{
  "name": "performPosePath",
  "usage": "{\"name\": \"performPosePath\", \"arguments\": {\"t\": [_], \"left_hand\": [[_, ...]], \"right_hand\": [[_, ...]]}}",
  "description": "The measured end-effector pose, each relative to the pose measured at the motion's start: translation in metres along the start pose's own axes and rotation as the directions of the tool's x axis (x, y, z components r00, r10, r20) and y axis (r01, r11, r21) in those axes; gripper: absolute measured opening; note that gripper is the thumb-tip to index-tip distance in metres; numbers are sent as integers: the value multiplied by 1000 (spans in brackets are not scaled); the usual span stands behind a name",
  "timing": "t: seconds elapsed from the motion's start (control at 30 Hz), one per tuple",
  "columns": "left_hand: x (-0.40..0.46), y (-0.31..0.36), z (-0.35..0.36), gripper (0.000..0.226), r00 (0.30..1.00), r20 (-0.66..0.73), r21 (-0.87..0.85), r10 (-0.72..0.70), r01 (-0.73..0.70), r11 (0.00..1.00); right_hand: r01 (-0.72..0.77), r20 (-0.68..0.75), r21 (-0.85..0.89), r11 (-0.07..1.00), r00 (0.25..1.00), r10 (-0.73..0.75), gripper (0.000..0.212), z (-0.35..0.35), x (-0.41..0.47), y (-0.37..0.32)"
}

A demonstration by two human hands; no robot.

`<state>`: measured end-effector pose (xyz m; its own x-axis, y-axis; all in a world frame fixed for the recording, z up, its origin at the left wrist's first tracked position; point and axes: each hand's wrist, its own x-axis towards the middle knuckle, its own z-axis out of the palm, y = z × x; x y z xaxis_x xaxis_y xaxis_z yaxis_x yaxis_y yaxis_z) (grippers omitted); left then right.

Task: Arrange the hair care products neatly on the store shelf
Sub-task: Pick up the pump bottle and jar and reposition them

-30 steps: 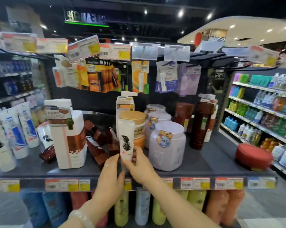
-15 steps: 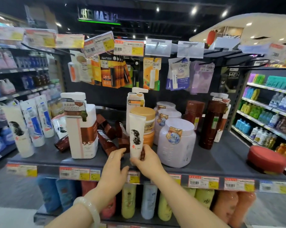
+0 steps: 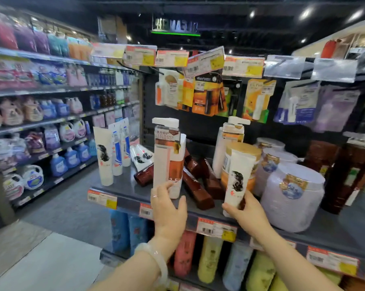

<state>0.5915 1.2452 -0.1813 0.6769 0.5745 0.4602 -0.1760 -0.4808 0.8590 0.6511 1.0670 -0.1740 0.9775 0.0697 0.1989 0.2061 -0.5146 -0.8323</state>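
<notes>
My right hand grips a white tube with a black ink figure, held upright at the front of the grey shelf. My left hand, fingers apart, touches the base of a tall white and brown pump bottle. Behind it several brown bottles lie toppled. A matching white tube stands at the shelf's left end beside white and blue tubes. Two more white tubes lie flat behind them.
A pale lilac jar, an orange jar with a gold lid and dark brown bottles crowd the right half. Carded packets hang above. Coloured bottles fill the lower shelf. An aisle of detergent shelves runs on the left.
My left hand has left the white tube and moved left to the pump bottle's base. My right hand alone now holds the tube. The view has swung left.
</notes>
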Motion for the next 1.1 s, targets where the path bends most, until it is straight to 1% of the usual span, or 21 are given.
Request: {"name": "performPosePath", "arguments": {"t": [0.07, 0.1, 0.17, 0.23, 0.33, 0.4, 0.47, 0.6, 0.7, 0.93, 1.1], "left_hand": [[14, -5, -9, 58, 996, -36, 19, -81, 82, 996], [23, -8, -13, 68, 993, -30, 34, -116, 117, 992], [38, -12, -17, 91, 985, 39, 53, -170, 168, 984], [51, -13, -13, 110, 975, 130, 47, -181, 176, 983], [63, -9, -1, 123, 971, 181, 3, -154, 156, 988], [69, -8, 6, 123, 976, 161, -19, -146, 151, 988], [73, -11, 11, 118, 979, 129, -26, -155, 160, 987], [77, -17, 16, 104, 968, 105, -11, -228, 230, 973], [78, -20, 17, 97, 969, 82, -1, -231, 232, 973], [77, -20, 18, 95, 974, 60, 30, -218, 216, 976], [78, -16, 15, 95, 974, 70, 17, -216, 215, 976]], "right_hand": [[-20, -6, -6, 1000, 1000, 20, 59, -3, -3, 0], [-25, -11, -4, 1000, 1000, 25, 59, -2, -4, -2], [-37, -27, 9, 999, 999, 37, 60, -1, -7, -6], [-52, -58, 23, 998, 997, 53, 60, 0, -10, -9], [-66, -124, 59, 996, 990, 72, 51, 1, -12, -10], [-60, -139, 69, 996, 988, 70, 42, 2, -12, -12], [-66, -128, 88, 994, 989, 76, 39, 6, -11, -14], [-59, -111, 85, 995, 992, 68, 42, 19, -5, -20], [-64, -113, 87, 994, 991, 74, 45, 22, -2, -23], [-65, -67, 81, 995, 995, 71, 41, 19, -1, -19], [-48, -84, 66, 997, 995, 54, 40, 20, -3, -21]]}}
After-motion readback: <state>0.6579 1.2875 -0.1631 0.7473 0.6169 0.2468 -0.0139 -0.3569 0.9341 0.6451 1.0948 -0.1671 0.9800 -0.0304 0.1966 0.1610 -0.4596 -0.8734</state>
